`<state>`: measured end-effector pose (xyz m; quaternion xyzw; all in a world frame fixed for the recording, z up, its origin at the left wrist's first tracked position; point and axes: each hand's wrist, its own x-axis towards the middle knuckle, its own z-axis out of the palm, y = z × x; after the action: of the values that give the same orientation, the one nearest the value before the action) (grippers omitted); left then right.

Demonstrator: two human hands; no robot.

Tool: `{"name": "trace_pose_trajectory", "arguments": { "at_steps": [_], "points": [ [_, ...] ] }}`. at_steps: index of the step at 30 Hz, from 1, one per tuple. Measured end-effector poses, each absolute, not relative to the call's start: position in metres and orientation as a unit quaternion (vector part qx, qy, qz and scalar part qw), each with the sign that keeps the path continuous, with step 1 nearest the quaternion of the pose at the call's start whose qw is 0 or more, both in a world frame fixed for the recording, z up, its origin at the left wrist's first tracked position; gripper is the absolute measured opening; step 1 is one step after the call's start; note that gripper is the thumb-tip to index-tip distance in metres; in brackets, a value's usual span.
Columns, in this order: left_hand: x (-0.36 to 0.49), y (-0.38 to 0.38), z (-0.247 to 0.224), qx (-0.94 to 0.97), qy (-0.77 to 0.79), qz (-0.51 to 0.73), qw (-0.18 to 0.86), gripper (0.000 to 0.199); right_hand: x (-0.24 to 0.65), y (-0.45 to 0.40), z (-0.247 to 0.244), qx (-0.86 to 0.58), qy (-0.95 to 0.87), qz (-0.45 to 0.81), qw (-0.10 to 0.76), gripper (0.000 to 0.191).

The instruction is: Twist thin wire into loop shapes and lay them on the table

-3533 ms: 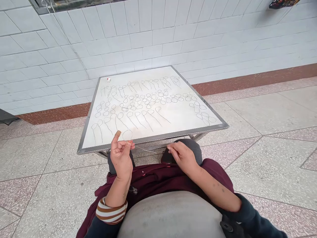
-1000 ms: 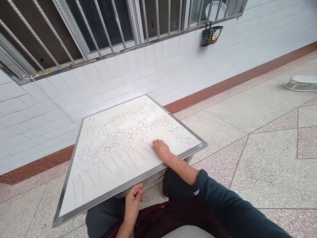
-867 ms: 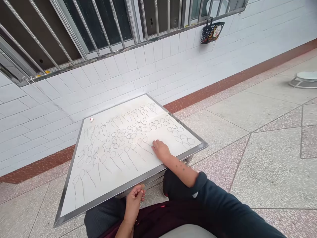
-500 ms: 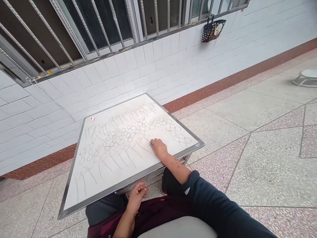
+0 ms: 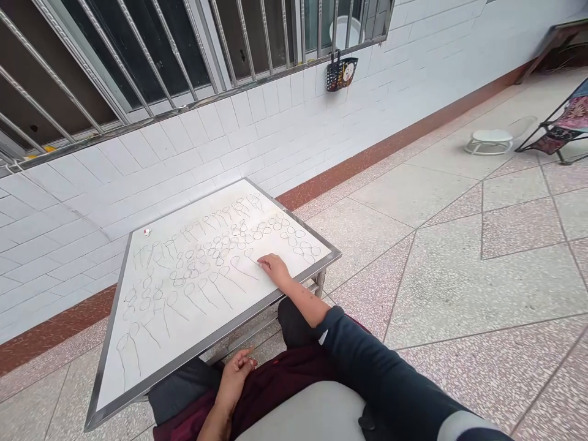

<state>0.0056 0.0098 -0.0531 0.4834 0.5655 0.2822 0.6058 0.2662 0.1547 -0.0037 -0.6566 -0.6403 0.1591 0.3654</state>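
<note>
In front of me stands a white-topped table point(image 5: 257, 300) with a metal rim. Rows of thin dark loops point(image 5: 220, 245) cover it, some round, others with two long tails; whether they are drawn or lie there as thin cord, I cannot tell. My right hand point(image 5: 275, 271) rests on the top near the right side, fingertips pinched together beside a tailed loop point(image 5: 248, 252). Anything between those fingertips is too small to make out. Over my lap, below the table's near edge, my left hand point(image 5: 234, 373) hangs loosely curled, its index finger apart, holding nothing visible.
A small red-and-white object point(image 5: 147, 232) sits at the table's far left corner. Behind runs a white tiled wall point(image 5: 193, 153) with barred windows and a hanging black basket point(image 5: 341, 72). On the floor to the right are a low white seat point(image 5: 489, 139) and a folding chair point(image 5: 558, 131).
My view has turned right, so table and wall sit further left and the folding chair shows. My right hand remains at nearly the same spot on the table; my left stays over my lap.
</note>
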Motion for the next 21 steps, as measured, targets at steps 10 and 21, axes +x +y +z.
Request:
{"name": "trace_pose_trajectory", "arguments": {
  "at_steps": [10, 21],
  "points": [
    [0.005, 0.026, -0.051, 0.476, 0.566, 0.306, 0.599, 0.060, 0.312, 0.092, -0.016, -0.733, -0.568, 0.079, 0.365, 0.026],
    [0.007, 0.029, -0.023, 0.485, 0.539, 0.314, 0.613, 0.052, 0.355, 0.084, -0.021, -0.798, -0.517, 0.020, 0.307, 0.020]
  ]
}}
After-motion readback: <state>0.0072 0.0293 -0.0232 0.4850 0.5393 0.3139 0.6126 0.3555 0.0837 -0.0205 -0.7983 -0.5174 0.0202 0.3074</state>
